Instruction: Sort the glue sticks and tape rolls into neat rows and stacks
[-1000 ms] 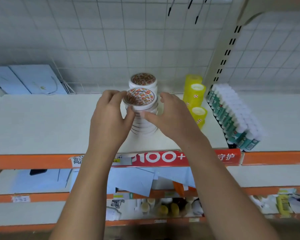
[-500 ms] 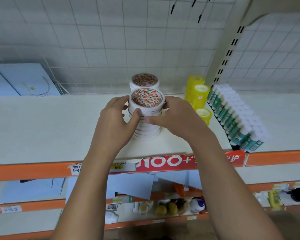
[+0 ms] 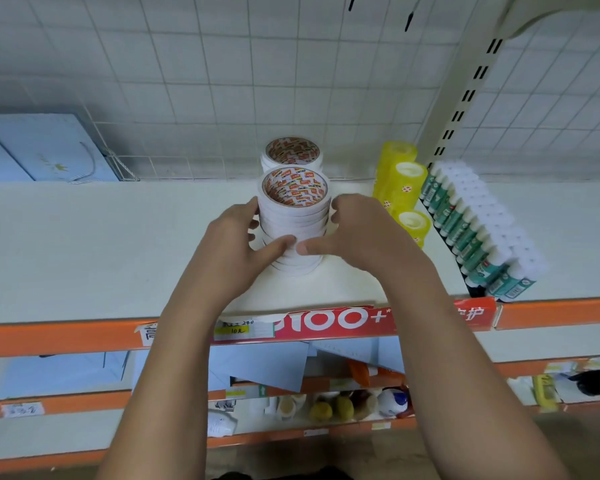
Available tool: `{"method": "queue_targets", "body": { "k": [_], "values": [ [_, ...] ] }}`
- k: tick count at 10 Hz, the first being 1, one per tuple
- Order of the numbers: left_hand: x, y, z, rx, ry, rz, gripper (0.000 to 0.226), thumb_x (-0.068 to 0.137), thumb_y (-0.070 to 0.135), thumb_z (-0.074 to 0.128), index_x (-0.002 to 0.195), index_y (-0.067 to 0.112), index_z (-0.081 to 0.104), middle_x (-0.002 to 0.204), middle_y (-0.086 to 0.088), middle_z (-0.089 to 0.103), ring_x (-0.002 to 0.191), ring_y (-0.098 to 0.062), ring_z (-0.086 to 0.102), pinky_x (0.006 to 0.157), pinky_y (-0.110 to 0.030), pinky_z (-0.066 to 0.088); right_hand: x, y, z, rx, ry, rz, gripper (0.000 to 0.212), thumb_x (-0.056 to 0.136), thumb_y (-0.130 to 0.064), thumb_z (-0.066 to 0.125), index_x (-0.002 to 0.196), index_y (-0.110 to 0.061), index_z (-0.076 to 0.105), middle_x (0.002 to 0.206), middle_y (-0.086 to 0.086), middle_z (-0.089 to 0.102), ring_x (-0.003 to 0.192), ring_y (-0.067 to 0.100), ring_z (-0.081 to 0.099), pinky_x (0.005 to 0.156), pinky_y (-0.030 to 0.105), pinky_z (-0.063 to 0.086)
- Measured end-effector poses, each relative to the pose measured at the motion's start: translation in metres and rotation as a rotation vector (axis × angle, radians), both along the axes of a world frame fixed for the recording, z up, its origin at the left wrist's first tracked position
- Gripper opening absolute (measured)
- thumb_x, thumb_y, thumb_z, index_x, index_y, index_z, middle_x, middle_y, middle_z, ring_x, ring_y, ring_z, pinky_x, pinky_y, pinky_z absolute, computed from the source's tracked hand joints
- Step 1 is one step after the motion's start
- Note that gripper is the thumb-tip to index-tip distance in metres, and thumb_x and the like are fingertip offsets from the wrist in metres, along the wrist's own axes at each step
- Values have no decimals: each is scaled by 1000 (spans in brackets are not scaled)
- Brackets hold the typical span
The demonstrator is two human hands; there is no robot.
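A tall stack of white tape rolls (image 3: 293, 216) stands on the white shelf (image 3: 84, 244), its top roll showing a red-and-white printed core. My left hand (image 3: 238, 247) and my right hand (image 3: 361, 233) wrap around the stack from both sides, thumbs meeting on its front. A second white stack (image 3: 291, 152) stands right behind it. Yellow tape rolls (image 3: 404, 183) stand in stacks to the right. Green-and-white glue sticks (image 3: 475, 223) lie in a neat row further right.
A wire grid wall (image 3: 222, 81) backs the shelf. Blue paper bags (image 3: 45, 147) sit at the far left behind a wire divider. An orange shelf edge with a red label strip (image 3: 343, 320) runs along the front. Lower shelves hold papers and small bottles.
The top roll, tilted a second ago, now sits flat on the stack. Both hands have slid down from the top roll to the stack's sides.
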State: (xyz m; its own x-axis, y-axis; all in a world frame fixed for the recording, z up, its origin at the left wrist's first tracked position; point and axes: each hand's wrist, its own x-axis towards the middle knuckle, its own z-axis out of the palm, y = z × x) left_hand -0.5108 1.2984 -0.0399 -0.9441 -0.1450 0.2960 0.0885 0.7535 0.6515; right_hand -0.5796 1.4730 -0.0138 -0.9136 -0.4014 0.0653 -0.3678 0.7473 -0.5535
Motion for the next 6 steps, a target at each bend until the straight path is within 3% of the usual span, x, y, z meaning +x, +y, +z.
{"method": "queue_targets", "body": {
  "k": [1, 2, 3, 4, 5, 6],
  "values": [
    [-4, 2, -2, -44, -11, 23, 48, 83, 45, 67, 118, 13, 60, 111, -6, 66, 97, -18, 62, 85, -38, 53, -1, -5, -6, 13, -8, -8, 53, 61, -50, 85, 82, -11, 56, 77, -4, 58, 68, 11, 54, 53, 28, 43],
    [-6, 3, -4, -122, -18, 44, 47, 84, 47, 66, 113, 10, 61, 107, -9, 67, 93, -23, 63, 82, -42, 53, -3, -5, -4, 30, 11, 4, 53, 62, -47, 86, 67, -15, 45, 67, -5, 48, 58, 6, 43, 47, 25, 27],
    [-5, 5, -9, -85, -4, 54, 48, 84, 47, 66, 115, 11, 60, 109, -8, 66, 95, -23, 63, 82, -42, 53, -2, -4, -9, 24, 28, -10, 52, 64, -46, 86, 71, -14, 46, 69, -5, 49, 62, 9, 45, 47, 22, 26],
    [-2, 9, -12, -33, 12, 70, 47, 85, 46, 66, 115, 11, 59, 110, -7, 65, 98, -23, 62, 83, -43, 53, 5, -3, -14, -26, 9, -30, 57, 66, -49, 84, 93, -7, 55, 89, 1, 59, 81, 17, 54, 53, 21, 35],
    [-2, 11, -15, -25, 2, 81, 46, 87, 48, 62, 113, 10, 57, 107, -8, 64, 97, -24, 61, 82, -44, 52, 7, -4, -19, -90, -38, -50, 64, 68, -53, 81, 104, -7, 57, 103, 5, 61, 92, 19, 56, 67, 30, 45],
    [5, 14, -15, -28, -19, 97, 50, 86, 54, 60, 109, 10, 58, 103, -9, 65, 95, -24, 61, 82, -44, 51, 19, 0, -18, -44, -51, -70, 66, 73, -52, 78, 115, -6, 57, 115, 8, 61, 104, 22, 55, 78, 31, 44]
  ]
}}
